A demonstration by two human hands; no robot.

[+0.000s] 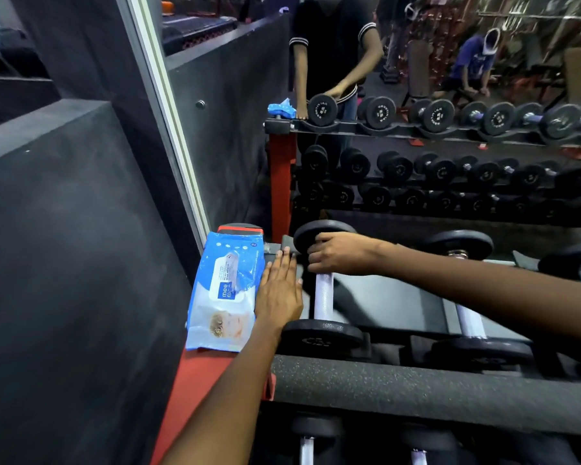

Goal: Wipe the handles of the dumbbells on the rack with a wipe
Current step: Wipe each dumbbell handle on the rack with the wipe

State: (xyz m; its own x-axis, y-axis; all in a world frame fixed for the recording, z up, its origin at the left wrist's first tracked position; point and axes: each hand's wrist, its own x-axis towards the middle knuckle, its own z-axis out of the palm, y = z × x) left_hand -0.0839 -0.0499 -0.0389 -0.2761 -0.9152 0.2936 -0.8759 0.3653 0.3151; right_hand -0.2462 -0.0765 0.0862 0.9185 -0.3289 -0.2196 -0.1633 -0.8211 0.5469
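Note:
A blue and white pack of wet wipes lies on the red left end of the dumbbell rack. My left hand rests flat, fingers straight, on the rack beside the pack's right edge. My right hand grips the far end of the silver handle of the leftmost dumbbell on the top tier. Whether a wipe is inside that hand cannot be told. A second dumbbell lies to the right, partly hidden by my right forearm.
A wall mirror behind the rack reflects the rows of dumbbells, a person and gym machines. A dark padded wall stands at the left. Lower-tier dumbbell handles show at the bottom.

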